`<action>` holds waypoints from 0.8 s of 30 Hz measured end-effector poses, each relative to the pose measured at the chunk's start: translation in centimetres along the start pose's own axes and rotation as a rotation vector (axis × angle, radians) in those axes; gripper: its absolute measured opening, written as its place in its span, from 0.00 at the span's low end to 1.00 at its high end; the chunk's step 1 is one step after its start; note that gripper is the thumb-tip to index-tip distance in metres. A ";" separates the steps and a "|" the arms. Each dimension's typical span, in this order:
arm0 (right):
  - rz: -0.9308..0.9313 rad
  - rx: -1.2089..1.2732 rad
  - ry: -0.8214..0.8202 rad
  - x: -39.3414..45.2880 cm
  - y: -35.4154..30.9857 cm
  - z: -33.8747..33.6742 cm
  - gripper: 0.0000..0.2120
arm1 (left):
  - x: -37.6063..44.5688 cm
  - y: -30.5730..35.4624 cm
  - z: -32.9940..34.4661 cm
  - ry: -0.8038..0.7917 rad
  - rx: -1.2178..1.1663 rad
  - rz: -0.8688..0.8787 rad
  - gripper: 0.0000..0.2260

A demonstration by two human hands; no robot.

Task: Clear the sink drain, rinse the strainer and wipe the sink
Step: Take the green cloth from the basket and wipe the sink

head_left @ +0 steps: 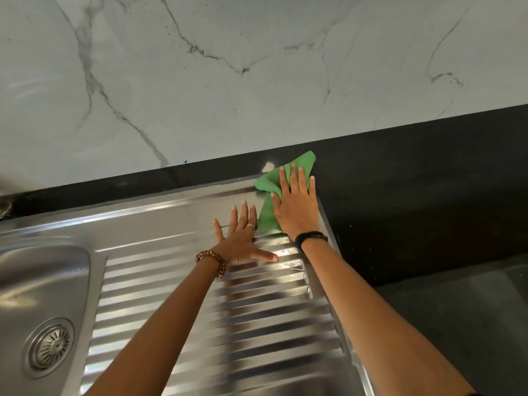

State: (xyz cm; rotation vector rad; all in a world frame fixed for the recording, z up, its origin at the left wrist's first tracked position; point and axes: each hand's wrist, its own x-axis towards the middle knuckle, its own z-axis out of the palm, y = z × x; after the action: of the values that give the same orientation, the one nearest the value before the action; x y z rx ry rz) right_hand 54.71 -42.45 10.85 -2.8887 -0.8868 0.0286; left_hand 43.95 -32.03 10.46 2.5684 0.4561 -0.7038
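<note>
Left hand (243, 241) lay flat on the draining board (217, 310), fingers spread and straight, thumb out toward 3 o'clock; it held nothing. A bead bracelet (213, 262) sat on that wrist, a ring (251, 227) on one finger. Right hand (297, 207), just past the left toward 1 o'clock, pressed palm-down on a green cloth (267, 215), fingers straight and a little apart, none curled round the fabric. Dark band (311, 238) on the right wrist. Both forearms reached in from 6 o'clock across the ribbed steel.

Cloth lay bunched at the far right corner of the draining board, one end sticking out beyond the fingertips toward 12 o'clock onto the black counter (414, 181), the other end trailing back to touch the side of the left hand.

Sink bowl (43, 281) sat at 9 o'clock from the hands, well apart from them. Strainer (51, 347) was seated in the drain at 8 o'clock, its slots showing. Whether it was wet could not be told.

Beyond the steel rim, the black counter ran from 9 to 3 o'clock. Behind it, at 12 o'clock, stood a white marble wall (228, 67) with grey veins. A small blue speck (185, 161) marked its lower edge.
</note>
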 end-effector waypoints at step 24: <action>0.046 0.039 -0.058 -9.9 0.0 -1.1 0.26 | -10.6 -5.7 4.0 0.506 -0.031 0.027 0.43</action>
State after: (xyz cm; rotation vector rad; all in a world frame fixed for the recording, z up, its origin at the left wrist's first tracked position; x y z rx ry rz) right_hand 46.59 -48.15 11.82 -2.8850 -0.8197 0.1337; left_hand 31.36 -31.19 11.32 2.7030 0.5783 -0.0240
